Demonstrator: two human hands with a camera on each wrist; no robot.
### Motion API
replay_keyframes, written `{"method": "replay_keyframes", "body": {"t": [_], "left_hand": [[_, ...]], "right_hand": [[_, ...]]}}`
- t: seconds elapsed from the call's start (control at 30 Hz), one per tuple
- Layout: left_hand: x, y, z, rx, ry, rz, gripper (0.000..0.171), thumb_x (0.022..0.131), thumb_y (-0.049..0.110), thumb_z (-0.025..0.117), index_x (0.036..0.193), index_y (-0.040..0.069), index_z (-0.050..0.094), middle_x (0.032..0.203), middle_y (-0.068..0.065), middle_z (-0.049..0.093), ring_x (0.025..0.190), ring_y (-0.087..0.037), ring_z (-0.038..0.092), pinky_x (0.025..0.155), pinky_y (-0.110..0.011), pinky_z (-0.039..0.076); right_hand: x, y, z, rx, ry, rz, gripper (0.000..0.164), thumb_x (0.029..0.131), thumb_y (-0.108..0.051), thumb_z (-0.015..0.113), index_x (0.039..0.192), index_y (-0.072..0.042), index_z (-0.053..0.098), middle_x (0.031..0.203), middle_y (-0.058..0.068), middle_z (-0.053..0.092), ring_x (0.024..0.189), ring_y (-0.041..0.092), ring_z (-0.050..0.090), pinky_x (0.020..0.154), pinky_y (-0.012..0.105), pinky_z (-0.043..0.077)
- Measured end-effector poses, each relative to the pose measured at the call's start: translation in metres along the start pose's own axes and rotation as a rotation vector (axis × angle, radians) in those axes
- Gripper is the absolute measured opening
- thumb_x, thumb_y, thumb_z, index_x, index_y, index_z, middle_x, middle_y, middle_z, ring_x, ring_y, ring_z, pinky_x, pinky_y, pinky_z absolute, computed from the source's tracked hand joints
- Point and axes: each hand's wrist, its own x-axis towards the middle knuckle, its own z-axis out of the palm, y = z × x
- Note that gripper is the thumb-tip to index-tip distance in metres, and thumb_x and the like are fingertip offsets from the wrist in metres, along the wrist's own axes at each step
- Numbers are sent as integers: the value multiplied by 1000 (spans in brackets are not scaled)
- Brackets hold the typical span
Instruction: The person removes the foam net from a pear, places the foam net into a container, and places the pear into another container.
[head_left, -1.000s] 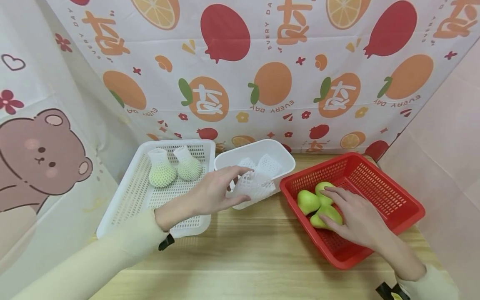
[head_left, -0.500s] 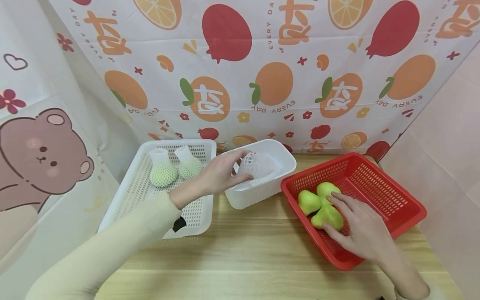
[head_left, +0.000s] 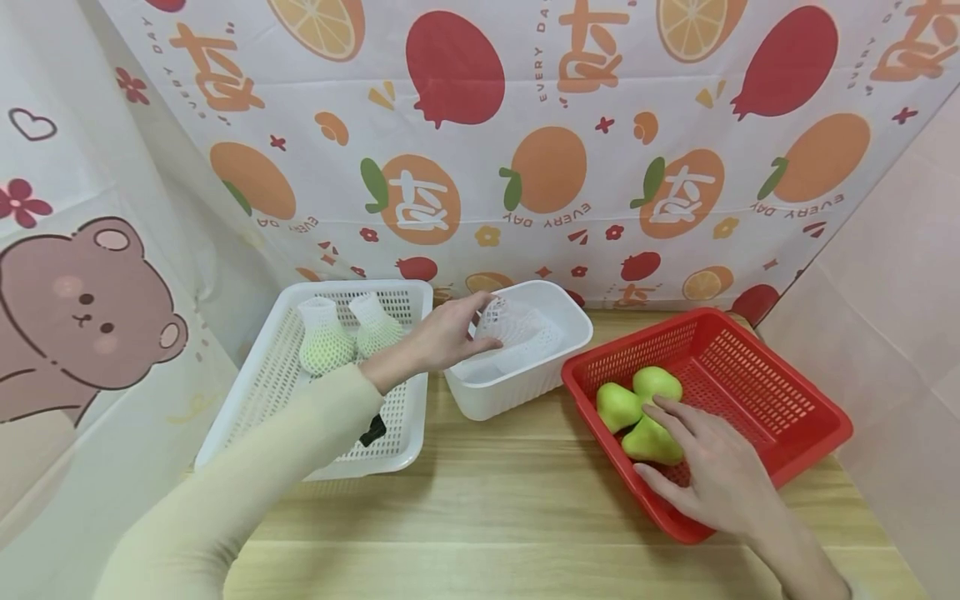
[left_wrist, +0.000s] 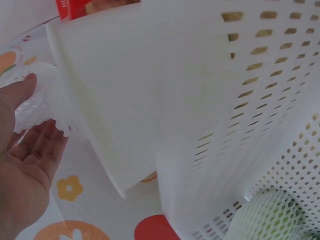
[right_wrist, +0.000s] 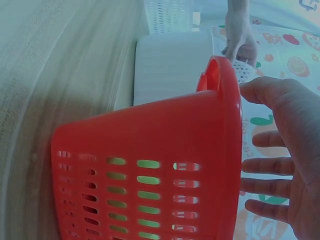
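Note:
My left hand [head_left: 441, 333] pinches a white foam net sleeve [head_left: 510, 321] between thumb and fingers, inside the mouth of the white bin [head_left: 517, 387]. In the left wrist view, the net [left_wrist: 37, 102] lies between the thumb and the bent fingers. My right hand [head_left: 712, 467] hovers over the red basket [head_left: 780, 383] with its fingers spread, holding nothing. Just ahead of its fingertips lie three green pears [head_left: 618, 407] at the basket's left side. The right wrist view shows that hand [right_wrist: 300, 150] beside the basket's rim.
On the left, a white perforated basket [head_left: 247, 408] contains two pears in foam nets [head_left: 326, 337]. The white bin stands between the two baskets, against a fruit-print cloth [head_left: 480, 192]. Wooden tabletop [head_left: 480, 500] stretches in front.
My left hand has carried the net sleeve from the bin's front up and back into its mouth. My right hand has drawn slightly back from the pears.

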Motion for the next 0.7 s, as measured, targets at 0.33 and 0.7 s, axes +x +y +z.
{"method": "replay_keyframes", "body": {"t": [0.33, 0.7], "left_hand": [[5, -9, 15, 75, -96, -39, 62, 90, 31, 84, 139, 4, 56, 121, -13, 75, 107, -27, 75, 93, -41, 62], [8, -10, 27, 128, -209, -87, 69, 92, 36, 82, 144, 2, 53, 124, -17, 75, 105, -28, 74, 93, -42, 61]], "right_hand": [[-2, -4, 6, 3, 7, -14, 75, 78, -50, 87, 141, -15, 64, 139, 8, 68, 113, 35, 71, 92, 57, 60], [-3, -5, 8, -7, -3, -10, 77, 76, -50, 88, 141, -15, 64, 140, 8, 67, 115, 34, 70, 94, 56, 59]]}}
